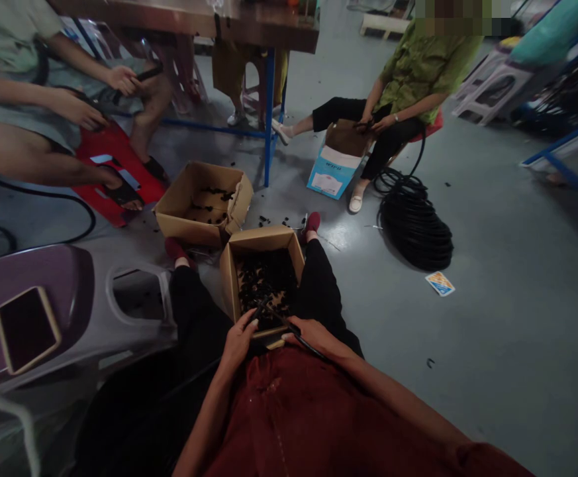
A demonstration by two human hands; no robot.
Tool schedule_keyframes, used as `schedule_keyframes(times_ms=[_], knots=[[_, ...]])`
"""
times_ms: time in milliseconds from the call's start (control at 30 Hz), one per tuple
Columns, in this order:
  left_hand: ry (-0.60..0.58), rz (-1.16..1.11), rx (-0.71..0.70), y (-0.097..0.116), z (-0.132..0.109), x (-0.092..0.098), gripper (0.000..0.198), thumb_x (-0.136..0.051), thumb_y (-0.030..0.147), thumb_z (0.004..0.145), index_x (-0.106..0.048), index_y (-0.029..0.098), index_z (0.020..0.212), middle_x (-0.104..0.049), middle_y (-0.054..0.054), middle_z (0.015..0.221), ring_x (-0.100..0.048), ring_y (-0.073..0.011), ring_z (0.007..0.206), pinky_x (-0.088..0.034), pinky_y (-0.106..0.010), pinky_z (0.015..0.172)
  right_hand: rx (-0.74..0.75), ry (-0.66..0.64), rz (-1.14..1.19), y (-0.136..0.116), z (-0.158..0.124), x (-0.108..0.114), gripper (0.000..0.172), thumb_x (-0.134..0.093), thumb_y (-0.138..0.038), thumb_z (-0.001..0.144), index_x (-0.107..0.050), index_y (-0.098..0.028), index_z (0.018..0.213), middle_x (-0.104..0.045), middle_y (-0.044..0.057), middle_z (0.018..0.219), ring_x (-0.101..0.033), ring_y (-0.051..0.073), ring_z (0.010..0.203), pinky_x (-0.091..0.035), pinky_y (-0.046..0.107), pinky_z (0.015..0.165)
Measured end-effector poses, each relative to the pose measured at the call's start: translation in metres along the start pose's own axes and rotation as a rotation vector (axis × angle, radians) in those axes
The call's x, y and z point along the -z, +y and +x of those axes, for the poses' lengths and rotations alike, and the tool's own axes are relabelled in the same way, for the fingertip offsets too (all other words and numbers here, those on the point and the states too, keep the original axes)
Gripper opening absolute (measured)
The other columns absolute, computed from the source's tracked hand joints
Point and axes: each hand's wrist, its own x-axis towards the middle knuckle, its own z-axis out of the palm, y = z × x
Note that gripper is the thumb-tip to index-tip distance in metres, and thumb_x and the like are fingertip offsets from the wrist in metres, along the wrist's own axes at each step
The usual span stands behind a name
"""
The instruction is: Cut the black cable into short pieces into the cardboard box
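A black cable [283,318] is gripped by the right hand [313,336], closed narrowly around it just above the near edge of a cardboard box [229,285] at 12 o'clock. The left hand [239,341] is closed on a short dark item [263,305], whose kind cannot be told, over the same box. The box is filled with black pieces [263,291]; fewer are held in a second box [179,222] at 11 o'clock, and some are scattered on the floor [492,371]. A cable coil [415,228] is laid at 1 o'clock beside a seated co-worker [425,73]. The cable is judged light, flexible and slightly springy, its smooth jacket liable to slip; it is best held close to the free end. The pieces are judged light and easily spilled.
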Motion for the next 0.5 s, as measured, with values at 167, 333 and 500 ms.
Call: schedule_keyframes(times_ms=[167, 333, 500], knots=[[0.026, 0.020, 0.004, -0.005, 0.001, -0.001, 0.050, -0.054, 0.040, 0.074, -0.060, 0.014, 0.116, -0.065, -0.009, 0.109, -0.059, -0.0200, 0.098, -0.047, -0.029, 0.082, -0.029, -0.015, -0.029, -0.004, 0.000, 0.002, 0.037, -0.044, -0.051, 0.085, -0.053, -0.021, 0.106, -0.066, 0.009, 0.099, -0.062, 0.024, 0.090, -0.038, 0.025, 0.068], [0.020, 0.070, 0.023, -0.006, 0.001, -0.001, 0.053, -0.051, 0.044, 0.076, -0.059, 0.012, 0.118, -0.068, -0.007, 0.093, -0.061, -0.0172, 0.076, -0.048, -0.028, 0.070, -0.039, -0.009, -0.046, -0.006, -0.001, 0.003, 0.038, -0.043, -0.052, 0.085, -0.052, -0.021, 0.104, -0.066, 0.010, 0.097, -0.062, 0.024, 0.088, -0.037, 0.026, 0.066], [0.014, 0.174, 0.004, -0.012, 0.005, -0.001, 0.049, -0.047, 0.046, 0.079, -0.062, 0.011, 0.110, -0.067, -0.006, 0.082, -0.059, -0.0163, 0.069, -0.046, -0.027, 0.066, -0.057, -0.020, -0.099, -0.001, 0.002, -0.001, 0.038, -0.044, -0.052, 0.084, -0.052, -0.021, 0.105, -0.066, 0.010, 0.101, -0.062, 0.024, 0.090, -0.037, 0.027, 0.068]])
